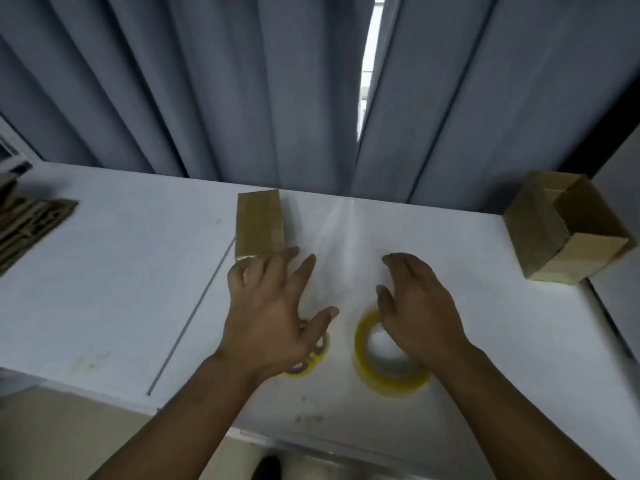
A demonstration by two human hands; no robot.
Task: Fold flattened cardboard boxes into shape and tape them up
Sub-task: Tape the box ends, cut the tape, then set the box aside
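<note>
- Right now my left hand [273, 306] is spread wide and holds nothing. Its fingertips are near the taped box [259, 226] at twelve o'clock from it, and scissors [313, 362] lie partly under the palm.
- My right hand [420, 306] is relaxed and empty above the tape roll [362, 341]; I cannot tell whether it touches.
- Flattened cardboard [27, 223] sits at nine o'clock on the table [121, 289], and an open-ended box [561, 230] at two o'clock.
- I judge I should push the taped box aside squarely, then fetch one flat, keeping the tape within reach.
</note>
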